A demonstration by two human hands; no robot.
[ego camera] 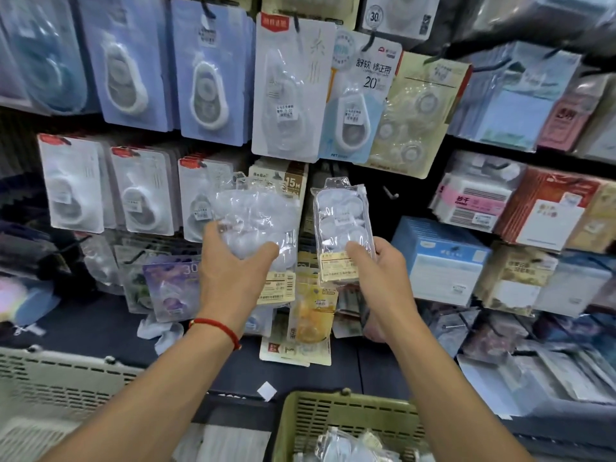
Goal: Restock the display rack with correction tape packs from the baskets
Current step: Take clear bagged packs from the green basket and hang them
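My left hand (233, 271) grips a bunch of clear correction tape packs (256, 215), held up in front of the display rack. My right hand (376, 275) pinches a single clear pack (340, 211) of white correction tapes by its lower end, upright, just left of a bare black hook (390, 194). The rack (366, 181) is hung with many carded correction tapes. Below, a green basket (333, 418) holds more clear packs (346, 446).
A beige basket (50, 378) stands at the lower left. Sticky notes and boxed stationery (443, 261) fill the right side of the rack. Loose packs lie on the dark shelf ledge (160, 331) under the hooks.
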